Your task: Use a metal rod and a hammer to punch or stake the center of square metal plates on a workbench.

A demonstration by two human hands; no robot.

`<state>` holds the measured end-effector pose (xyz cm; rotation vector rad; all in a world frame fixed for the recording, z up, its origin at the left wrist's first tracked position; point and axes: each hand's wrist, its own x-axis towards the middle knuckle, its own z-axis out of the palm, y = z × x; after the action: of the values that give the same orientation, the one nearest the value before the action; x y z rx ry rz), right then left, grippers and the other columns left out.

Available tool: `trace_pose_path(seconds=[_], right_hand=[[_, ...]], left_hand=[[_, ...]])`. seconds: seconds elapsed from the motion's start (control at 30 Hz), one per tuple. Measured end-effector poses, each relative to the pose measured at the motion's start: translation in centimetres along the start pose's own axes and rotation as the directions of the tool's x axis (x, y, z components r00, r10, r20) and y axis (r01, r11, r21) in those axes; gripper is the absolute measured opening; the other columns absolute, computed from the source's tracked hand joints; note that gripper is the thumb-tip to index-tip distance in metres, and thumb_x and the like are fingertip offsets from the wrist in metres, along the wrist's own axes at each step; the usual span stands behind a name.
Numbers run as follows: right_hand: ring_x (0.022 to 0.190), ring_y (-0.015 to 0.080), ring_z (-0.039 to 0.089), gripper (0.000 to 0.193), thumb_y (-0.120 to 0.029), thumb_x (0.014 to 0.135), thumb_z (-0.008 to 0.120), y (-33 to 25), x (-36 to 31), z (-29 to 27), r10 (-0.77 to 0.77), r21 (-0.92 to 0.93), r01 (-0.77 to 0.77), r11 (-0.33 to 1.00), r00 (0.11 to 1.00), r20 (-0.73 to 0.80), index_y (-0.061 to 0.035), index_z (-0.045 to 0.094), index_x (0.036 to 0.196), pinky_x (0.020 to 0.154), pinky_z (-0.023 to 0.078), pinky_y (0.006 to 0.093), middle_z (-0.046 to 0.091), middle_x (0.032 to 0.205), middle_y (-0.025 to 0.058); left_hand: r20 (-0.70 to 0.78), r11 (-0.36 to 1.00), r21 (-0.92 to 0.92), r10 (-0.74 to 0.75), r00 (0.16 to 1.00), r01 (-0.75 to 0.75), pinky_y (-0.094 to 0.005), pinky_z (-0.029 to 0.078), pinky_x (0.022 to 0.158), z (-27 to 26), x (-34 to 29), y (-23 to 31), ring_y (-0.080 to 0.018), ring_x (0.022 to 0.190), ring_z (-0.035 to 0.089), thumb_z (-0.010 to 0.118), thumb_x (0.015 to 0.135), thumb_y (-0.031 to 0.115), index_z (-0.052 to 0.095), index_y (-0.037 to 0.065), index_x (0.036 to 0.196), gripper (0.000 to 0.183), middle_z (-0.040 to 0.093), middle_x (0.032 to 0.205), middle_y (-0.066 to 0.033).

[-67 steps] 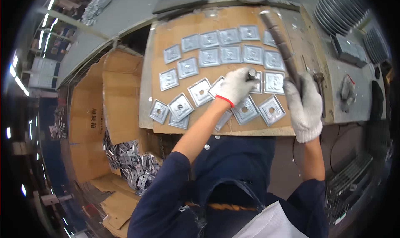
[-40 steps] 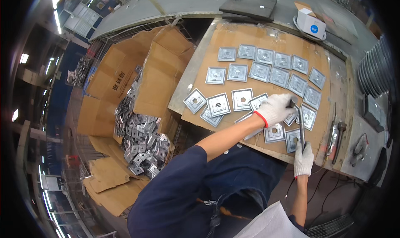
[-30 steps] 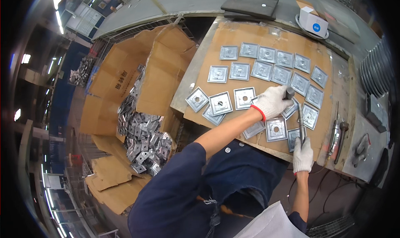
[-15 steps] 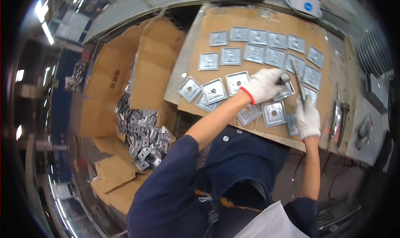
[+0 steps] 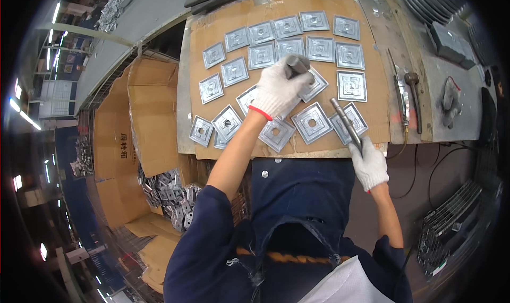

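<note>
My left hand (image 5: 281,88), in a white knit glove with a red cuff, is closed around a short grey metal cylinder (image 5: 298,64). It hovers over or rests on a square metal plate (image 5: 317,86), partly hiding it; contact cannot be made out. My right hand (image 5: 369,165), gloved too, grips the lower end of a metal rod (image 5: 345,120). The rod slants up to the left across another square plate (image 5: 357,117) near the front edge. Several similar plates lie around, some with a round centre hole, like the plate (image 5: 312,123) between my hands.
Cardboard (image 5: 372,109) covers the bench top. To the right lie a hammer (image 5: 413,98), a slim tool (image 5: 401,98) and a grey glove (image 5: 451,98). Beyond are stacked grey discs (image 5: 430,0). At left, a cardboard box (image 5: 151,122) holds many small metal parts (image 5: 172,194).
The view has turned, shifting the bench leftward. My right hand has drawn the rod back from my left hand toward the front edge. My left hand stays by the same plate.
</note>
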<state>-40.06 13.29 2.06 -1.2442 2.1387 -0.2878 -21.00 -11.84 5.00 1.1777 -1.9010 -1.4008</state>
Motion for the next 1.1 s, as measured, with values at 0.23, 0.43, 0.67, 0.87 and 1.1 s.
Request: trace_pose_path(seconds=[0.23, 0.43, 0.67, 0.87, 1.1], right_hand=[[0.093, 0.0527, 0.068, 0.048, -0.045, 0.106, 0.056, 3.5, -0.2, -2.2, 0.258, 0.304, -0.175, 0.937, 0.931, -0.260, 0.0003, 0.061, 0.121, 0.080, 0.052, 0.0551, 0.071, 0.092, 0.0314], [0.095, 0.0541, 0.068, 0.050, -0.052, 0.106, 0.052, 5.3, 2.6, -1.0, 0.333, 0.097, -0.318, 0.943, 0.906, -0.262, -0.0045, 0.061, 0.119, 0.082, 0.051, 0.0612, 0.072, 0.095, 0.0324], [0.095, 0.0536, 0.069, 0.048, -0.051, 0.107, 0.051, 4.9, 2.5, -1.2, 0.321, 0.074, -0.313, 0.947, 0.908, -0.270, -0.0066, 0.060, 0.120, 0.083, 0.053, 0.0613, 0.073, 0.096, 0.0321], [0.094, 0.0543, 0.069, 0.048, -0.052, 0.107, 0.051, 5.4, 2.8, -1.1, 0.322, 0.066, -0.316, 0.947, 0.912, -0.253, -0.0073, 0.060, 0.121, 0.083, 0.052, 0.0622, 0.073, 0.095, 0.0320], [0.096, 0.0532, 0.069, 0.048, -0.052, 0.106, 0.052, 5.1, 2.8, -1.2, 0.340, 0.071, -0.333, 0.940, 0.910, -0.237, -0.0075, 0.060, 0.121, 0.083, 0.053, 0.0609, 0.073, 0.097, 0.0311]], left_hand=[[-0.082, 0.988, -0.151, 0.015, 0.997, -0.027, -0.0312, 0.061, 0.082, 1.2, 1.4, 3.4, -0.0198, 0.086, 0.076, 0.079, 0.090, 0.008, 0.063, -0.008, 0.114, 0.033, 0.077, 0.094, -0.0142], [0.090, 0.992, 0.113, -0.063, 0.994, 0.053, -0.0352, 0.059, 0.080, 8.1, 2.2, 4.8, -0.0223, 0.084, 0.074, 0.084, 0.085, 0.035, 0.069, 0.001, 0.111, 0.045, 0.076, 0.090, -0.0135], [0.003, 0.982, 0.186, 0.034, 0.999, -0.034, -0.0369, 0.058, 0.080, 12.1, 3.5, 1.4, -0.0250, 0.084, 0.074, 0.085, 0.083, 0.035, 0.071, 0.002, 0.111, 0.045, 0.077, 0.092, -0.0129], [0.047, 0.950, 0.303, 0.064, 0.997, -0.076, -0.0373, 0.059, 0.081, 12.4, 3.3, 1.6, -0.0261, 0.086, 0.075, 0.086, 0.084, 0.034, 0.072, 0.006, 0.113, 0.043, 0.077, 0.095, -0.0129], [0.255, 0.906, 0.380, 0.090, 0.963, -0.186, -0.0407, 0.059, 0.080, 11.0, 4.0, 2.0, -0.0330, 0.088, 0.075, 0.078, 0.092, 0.043, 0.073, 0.008, 0.117, 0.043, 0.077, 0.095, -0.0179]])
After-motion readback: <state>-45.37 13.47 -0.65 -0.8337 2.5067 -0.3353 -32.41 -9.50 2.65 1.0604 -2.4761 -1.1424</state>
